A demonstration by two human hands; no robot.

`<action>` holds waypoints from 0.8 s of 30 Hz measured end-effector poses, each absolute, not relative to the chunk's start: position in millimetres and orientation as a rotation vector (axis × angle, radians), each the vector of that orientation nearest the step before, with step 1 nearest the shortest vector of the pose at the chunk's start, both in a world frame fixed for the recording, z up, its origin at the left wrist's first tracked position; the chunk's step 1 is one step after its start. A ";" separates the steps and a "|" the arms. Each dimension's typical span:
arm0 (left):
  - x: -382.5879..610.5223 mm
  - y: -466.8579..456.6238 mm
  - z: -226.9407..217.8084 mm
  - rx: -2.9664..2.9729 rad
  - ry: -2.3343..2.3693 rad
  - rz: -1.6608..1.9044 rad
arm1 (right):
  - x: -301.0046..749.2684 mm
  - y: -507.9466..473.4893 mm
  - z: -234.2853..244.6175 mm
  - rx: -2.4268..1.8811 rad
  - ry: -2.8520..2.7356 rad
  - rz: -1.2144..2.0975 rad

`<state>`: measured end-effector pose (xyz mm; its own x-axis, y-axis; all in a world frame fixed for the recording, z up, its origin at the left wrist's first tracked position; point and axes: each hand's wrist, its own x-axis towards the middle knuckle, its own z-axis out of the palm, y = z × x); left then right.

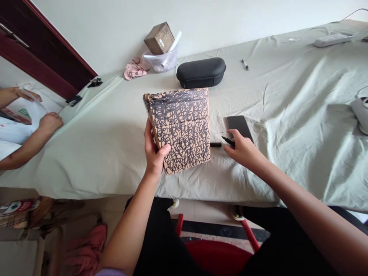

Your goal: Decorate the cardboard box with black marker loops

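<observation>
A brown cardboard box (pixel 184 128) covered in black scribbled loops stands tilted on the table. My left hand (pixel 153 151) grips its lower left edge, thumb on the scribbled face. My right hand (pixel 243 149) rests on the cloth to the right of the box, fingers closed round a black marker (pixel 228 141) whose tip points toward the box. The marker's black cap (pixel 215 144) lies on the cloth between the box and that hand. A dark phone (pixel 239 126) lies flat just beyond my right hand.
Pale green cloth covers the table (pixel 287 115). At the back are a black zip case (pixel 201 72), a second marker (pixel 245 64), a small cardboard box (pixel 159 37) on a plastic bag, and a pink cloth (pixel 135 69). Another person's hands (pixel 50 122) work at the left edge.
</observation>
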<state>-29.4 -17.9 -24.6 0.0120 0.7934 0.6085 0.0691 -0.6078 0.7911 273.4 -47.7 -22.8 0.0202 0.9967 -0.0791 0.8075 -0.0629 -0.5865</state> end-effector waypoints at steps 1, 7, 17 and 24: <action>-29.4 -17.9 -24.8 1.726 0.885 1.648 | 274.4 -47.1 -24.0 -1.925 -1.834 0.684; -28.4 -18.6 -23.6 1.729 0.924 1.643 | 273.6 -46.9 -25.1 -1.666 -1.738 0.809; -19.8 -22.1 -24.7 1.695 0.875 1.645 | 270.1 -49.3 1.4 -0.937 -1.235 1.190; -12.6 -29.3 -25.5 1.670 0.876 1.619 | 239.2 -36.9 27.7 -0.965 -1.296 0.751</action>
<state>-12.6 -29.3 -25.5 0.0166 0.8218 0.5696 0.0268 -0.5698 0.8214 239.2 -36.9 27.7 0.1455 0.8885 0.4351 0.0642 0.4304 -0.9003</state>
